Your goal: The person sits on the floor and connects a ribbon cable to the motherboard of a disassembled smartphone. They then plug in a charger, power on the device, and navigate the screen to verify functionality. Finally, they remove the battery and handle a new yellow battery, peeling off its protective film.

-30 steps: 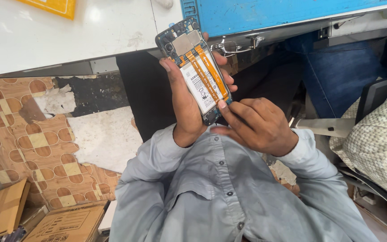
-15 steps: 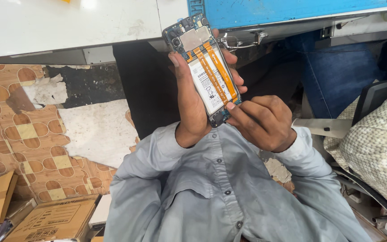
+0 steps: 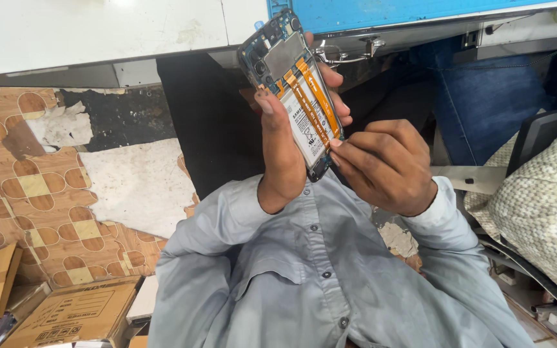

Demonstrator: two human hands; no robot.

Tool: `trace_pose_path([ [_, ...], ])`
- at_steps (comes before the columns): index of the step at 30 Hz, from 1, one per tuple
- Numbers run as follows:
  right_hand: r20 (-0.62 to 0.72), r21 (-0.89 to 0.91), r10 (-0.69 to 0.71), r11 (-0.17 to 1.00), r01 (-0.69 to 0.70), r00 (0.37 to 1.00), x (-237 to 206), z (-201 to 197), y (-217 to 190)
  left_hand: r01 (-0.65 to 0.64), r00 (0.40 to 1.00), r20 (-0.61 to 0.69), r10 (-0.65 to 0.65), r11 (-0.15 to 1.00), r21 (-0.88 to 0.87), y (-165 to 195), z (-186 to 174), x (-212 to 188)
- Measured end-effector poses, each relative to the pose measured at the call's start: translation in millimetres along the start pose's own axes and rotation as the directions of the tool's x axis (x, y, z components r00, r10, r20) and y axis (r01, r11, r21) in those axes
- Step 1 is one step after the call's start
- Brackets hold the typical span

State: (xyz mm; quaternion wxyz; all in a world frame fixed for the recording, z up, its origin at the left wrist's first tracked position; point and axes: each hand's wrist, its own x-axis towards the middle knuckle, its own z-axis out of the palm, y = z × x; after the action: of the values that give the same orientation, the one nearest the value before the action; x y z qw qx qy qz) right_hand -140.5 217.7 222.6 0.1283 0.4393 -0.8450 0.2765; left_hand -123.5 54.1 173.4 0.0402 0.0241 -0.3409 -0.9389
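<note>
An opened phone [image 3: 294, 84] with its back cover off is held upright in front of my chest. It shows a dark circuit board on top, a white battery and two orange flat cables running down its length. My left hand [image 3: 283, 161] grips it from the left, thumb along the left edge and fingers behind. My right hand [image 3: 388, 164] is curled at the phone's lower right edge, with a fingertip pressed against the side by the battery. My grey-blue shirt sleeves fill the lower part of the view.
A white table edge [image 3: 98, 32] and a blue mat [image 3: 407, 9] run across the top. Cardboard boxes [image 3: 72, 312] lie at the lower left on a worn patterned floor [image 3: 40, 187]. Another person's blue-jeaned leg [image 3: 485, 96] and a woven cushion [image 3: 543, 200] are on the right.
The phone and both hands have risen slightly and shifted right in view. My right fingertips stay at the phone's lower edge; the grip looks the same.
</note>
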Motion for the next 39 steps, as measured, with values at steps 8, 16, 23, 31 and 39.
trace_pose_path([
  [8,-0.005,-0.084,-0.033,0.996,0.032,0.999,-3,0,-2,-0.040,0.999,0.000,0.040,0.996,0.074,-1,5,-2],
  [16,-0.010,-0.224,-0.125,0.967,0.120,0.992,-8,3,-1,-0.079,0.997,0.004,0.080,0.989,0.121,-3,8,-6],
  [23,-0.006,-0.273,-0.159,0.950,0.152,0.987,-10,6,-1,-0.098,0.995,0.013,0.097,0.974,0.205,-5,8,-5],
  [31,-0.003,-0.251,-0.163,0.955,0.157,0.987,-10,7,2,-0.060,0.998,0.021,0.057,0.978,0.198,-3,6,-6],
  [39,0.036,-0.098,-0.089,0.991,0.093,0.995,-7,0,6,0.020,0.999,0.044,-0.022,0.999,0.039,-5,0,-6],
])
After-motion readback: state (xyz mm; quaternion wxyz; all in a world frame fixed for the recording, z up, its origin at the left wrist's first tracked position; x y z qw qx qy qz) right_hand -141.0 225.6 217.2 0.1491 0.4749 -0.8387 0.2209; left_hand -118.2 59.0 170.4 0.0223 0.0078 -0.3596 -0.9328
